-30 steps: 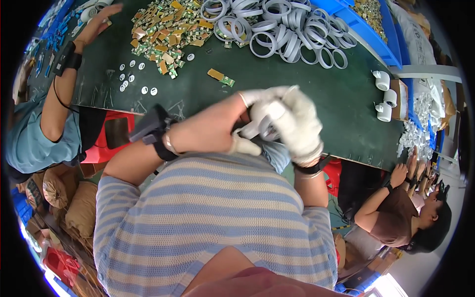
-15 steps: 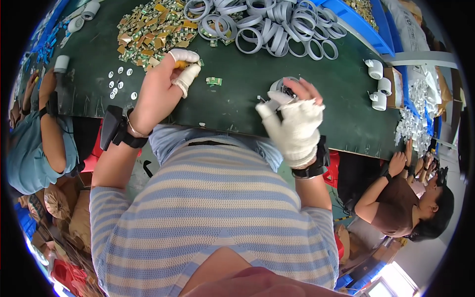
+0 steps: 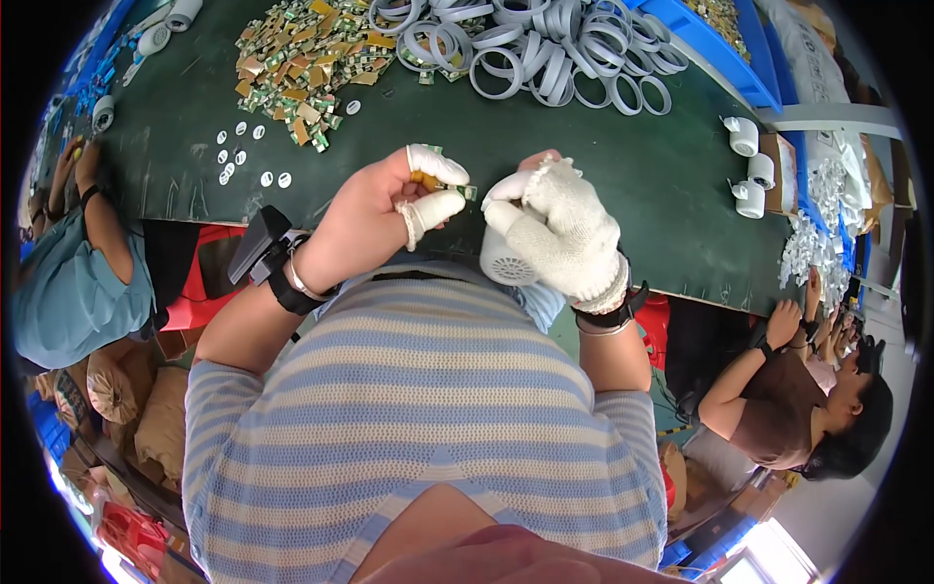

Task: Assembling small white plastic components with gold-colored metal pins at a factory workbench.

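My left hand (image 3: 389,202), with white covers on its thumb and forefinger, pinches a small green circuit board (image 3: 468,193) beside an orange-yellow piece (image 3: 425,180). My right hand (image 3: 559,229), in a white knit glove with bare fingertips, is closed around a white cylindrical housing (image 3: 508,263). The housing is tilted, its slotted grille end facing me; its other end is hidden by the glove. Both hands are close together over the table's near edge, with a narrow gap between them. A bit of green board (image 3: 435,150) shows just beyond my left forefinger.
Beyond my left hand lies a heap of small circuit boards (image 3: 306,63), with white discs (image 3: 240,157) nearer. Grey rings (image 3: 555,49) pile up beside a blue bin (image 3: 715,44). White housings (image 3: 742,136) stand at the right. People work at both sides.
My left hand has come right and nearer me with the board, uncovering more discs. My right hand has drawn the housing nearer and turned its grille end toward me.
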The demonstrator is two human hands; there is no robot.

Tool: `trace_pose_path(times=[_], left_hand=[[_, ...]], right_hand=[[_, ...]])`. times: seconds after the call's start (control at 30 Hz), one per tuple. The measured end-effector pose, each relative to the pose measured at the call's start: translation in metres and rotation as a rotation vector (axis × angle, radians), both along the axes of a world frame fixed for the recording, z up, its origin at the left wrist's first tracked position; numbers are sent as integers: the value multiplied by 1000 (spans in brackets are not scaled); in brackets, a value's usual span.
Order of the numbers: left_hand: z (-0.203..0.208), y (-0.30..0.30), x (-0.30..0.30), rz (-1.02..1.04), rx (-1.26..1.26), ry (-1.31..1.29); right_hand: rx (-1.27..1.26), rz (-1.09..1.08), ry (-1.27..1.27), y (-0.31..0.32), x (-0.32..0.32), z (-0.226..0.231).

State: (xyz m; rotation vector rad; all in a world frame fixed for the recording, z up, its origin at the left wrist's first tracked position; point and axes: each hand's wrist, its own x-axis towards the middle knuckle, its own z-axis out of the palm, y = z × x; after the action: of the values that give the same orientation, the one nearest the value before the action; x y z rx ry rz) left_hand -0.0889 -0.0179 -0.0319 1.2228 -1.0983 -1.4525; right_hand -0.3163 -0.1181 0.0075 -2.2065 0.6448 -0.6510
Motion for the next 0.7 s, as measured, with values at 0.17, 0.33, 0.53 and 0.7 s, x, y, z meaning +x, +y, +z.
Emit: trace_pose_path(times=[0.17, 0.33, 0.53, 0.7], left_hand=[[14, 7, -2, -55, -26, 66], [20, 6, 4, -154, 89, 4], [25, 6, 1, -168, 37, -105], [28, 10, -3, -128, -19, -201]], right_hand=[[1, 99, 54, -2, 4, 9], [137, 82, 55, -3, 1, -2], [147, 183, -2, -7, 0, -6], [122, 141, -57, -3, 3, -5]])
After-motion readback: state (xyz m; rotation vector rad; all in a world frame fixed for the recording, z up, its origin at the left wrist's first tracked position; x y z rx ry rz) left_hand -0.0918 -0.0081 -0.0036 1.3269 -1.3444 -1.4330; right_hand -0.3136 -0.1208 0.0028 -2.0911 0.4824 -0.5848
